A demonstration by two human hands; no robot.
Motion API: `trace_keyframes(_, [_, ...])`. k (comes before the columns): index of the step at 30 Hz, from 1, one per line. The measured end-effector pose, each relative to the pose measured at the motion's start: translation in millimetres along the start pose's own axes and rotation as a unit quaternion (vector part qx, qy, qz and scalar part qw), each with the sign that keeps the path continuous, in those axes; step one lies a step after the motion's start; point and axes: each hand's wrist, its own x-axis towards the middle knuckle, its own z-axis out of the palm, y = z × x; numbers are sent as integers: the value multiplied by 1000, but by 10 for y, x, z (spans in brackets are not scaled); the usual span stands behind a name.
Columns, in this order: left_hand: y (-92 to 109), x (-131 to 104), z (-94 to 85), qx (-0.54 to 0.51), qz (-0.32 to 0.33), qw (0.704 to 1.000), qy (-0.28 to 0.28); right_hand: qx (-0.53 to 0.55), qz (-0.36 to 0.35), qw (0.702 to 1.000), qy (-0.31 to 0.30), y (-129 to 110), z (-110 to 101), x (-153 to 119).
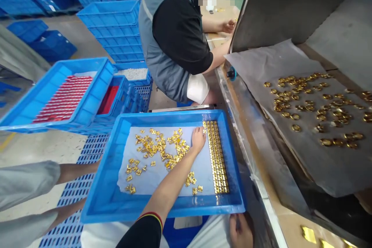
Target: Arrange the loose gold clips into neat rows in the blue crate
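Here, a blue tray [100, 186] sits before the person, above their lap, with a sheet of white paper [171, 184] spread inside. Small gold pieces [149, 143] lie scattered over the paper in loose clusters, while along the tray's right side more gold parts stand packed in tight, straight rows [217, 159]. The left hand [199, 139] reaches across the paper to the upper end of those rows, its fingers bent and the tips beside the leftmost column; whether they pinch a piece, I cannot tell. The right hand [241, 230] hangs low, just below the tray's near right corner, fingers curled; I cannot see whether it grips anything.

To the right, round gold parts [296, 128] lie spread on grey paper [316, 170] on a workbench [290, 217]. Beyond the tray, a co-worker [174, 35] sits with both arms at the bench. On the left, a blue crate [99, 73] holds rows of red-and-white strips [65, 99], near a stack of blue crates [113, 27].
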Motion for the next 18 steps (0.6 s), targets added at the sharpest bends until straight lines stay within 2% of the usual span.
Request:
trace_keyframes(7, [20,44,34,0,-11,1000,14,-9,0,1000,-9,147,32,37])
trace_keyframes(12, [4,71,70,-13,10,999,34,51,-29,997,-45,213,4,98])
trace_keyframes(15, [-23,71,88,-46,31,997,48,94,2,995,-44,192,8,102])
trace_keyframes(18, [-38,-51,54,-88,38,993,71,117,26,991,-65,161,16,105])
